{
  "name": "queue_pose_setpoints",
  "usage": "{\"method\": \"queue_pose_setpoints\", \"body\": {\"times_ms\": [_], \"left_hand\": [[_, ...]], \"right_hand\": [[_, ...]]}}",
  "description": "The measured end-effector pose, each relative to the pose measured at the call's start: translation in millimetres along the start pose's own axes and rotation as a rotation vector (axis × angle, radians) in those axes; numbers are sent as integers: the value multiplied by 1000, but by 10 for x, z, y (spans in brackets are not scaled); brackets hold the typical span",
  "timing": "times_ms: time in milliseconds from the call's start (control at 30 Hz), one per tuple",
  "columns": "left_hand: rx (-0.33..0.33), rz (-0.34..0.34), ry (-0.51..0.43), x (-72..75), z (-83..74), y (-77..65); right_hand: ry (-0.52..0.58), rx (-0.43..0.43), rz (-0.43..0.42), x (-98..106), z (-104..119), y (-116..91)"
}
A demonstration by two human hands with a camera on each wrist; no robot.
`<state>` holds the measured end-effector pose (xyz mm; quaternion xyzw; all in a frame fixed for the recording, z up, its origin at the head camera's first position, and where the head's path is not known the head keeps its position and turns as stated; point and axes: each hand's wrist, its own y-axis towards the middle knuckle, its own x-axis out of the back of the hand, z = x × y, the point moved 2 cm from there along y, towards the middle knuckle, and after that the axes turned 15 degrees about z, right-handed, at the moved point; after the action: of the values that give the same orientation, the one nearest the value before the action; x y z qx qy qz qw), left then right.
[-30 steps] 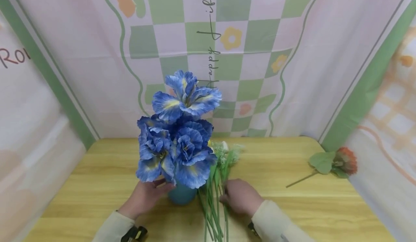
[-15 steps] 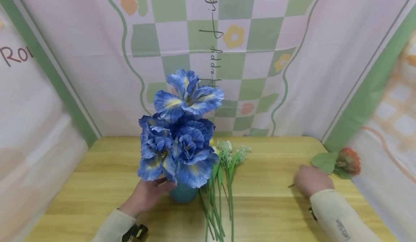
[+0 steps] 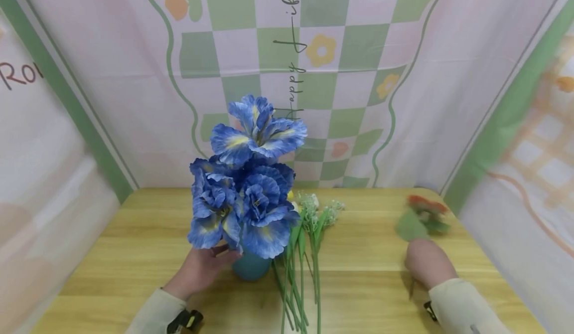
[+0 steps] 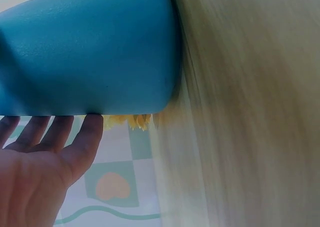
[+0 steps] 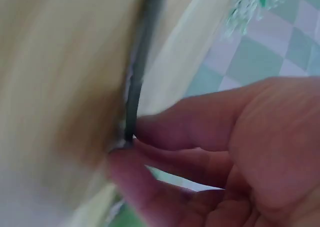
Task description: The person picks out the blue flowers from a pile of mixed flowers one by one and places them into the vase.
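A blue vase [image 3: 252, 268] stands on the table with large blue iris-like flowers [image 3: 269, 209] rising from it. My left hand [image 3: 199, 273] holds the vase at its left side, thumb in front. In the left wrist view, the fingers [image 4: 85, 142] meet the vase wall and their tips pass out of sight behind it. On the right, my right hand [image 3: 428, 263] pinches the stem [image 5: 142, 47] of an orange-red flower [image 3: 427, 205] with green leaves. Thumb and fingertips close on that dark stem in the right wrist view. The bloom is blurred.
Right of the vase lie several green-stemmed flowers [image 3: 309, 214], with small white blossoms and a bit of yellow, partly behind the blue blooms. The wooden table [image 3: 358, 294] ends at a back wall of checkered, printed cloth [image 3: 320, 92]; cloth also hangs at both sides.
My right hand left the green stems, moved right and took the orange-red flower by its stem. That flower is now upright and shifted left. The left hand stays at the vase.
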<state>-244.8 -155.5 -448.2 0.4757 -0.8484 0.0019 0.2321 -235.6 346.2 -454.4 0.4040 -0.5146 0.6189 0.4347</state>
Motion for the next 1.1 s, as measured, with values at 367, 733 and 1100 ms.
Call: {"method": "queue_pose_setpoints", "body": {"times_ms": [367,733,1100], "left_hand": [[-50,6,-2,-7,23,1],[-50,4,7,-3,13,-5],[-68,-2,-9,-55,0,25]], "right_hand": [[195,84,-111,-39,675,70],[380,182,-189,114,1590,-134],[331,359,-184,-212,2136,-101]]}}
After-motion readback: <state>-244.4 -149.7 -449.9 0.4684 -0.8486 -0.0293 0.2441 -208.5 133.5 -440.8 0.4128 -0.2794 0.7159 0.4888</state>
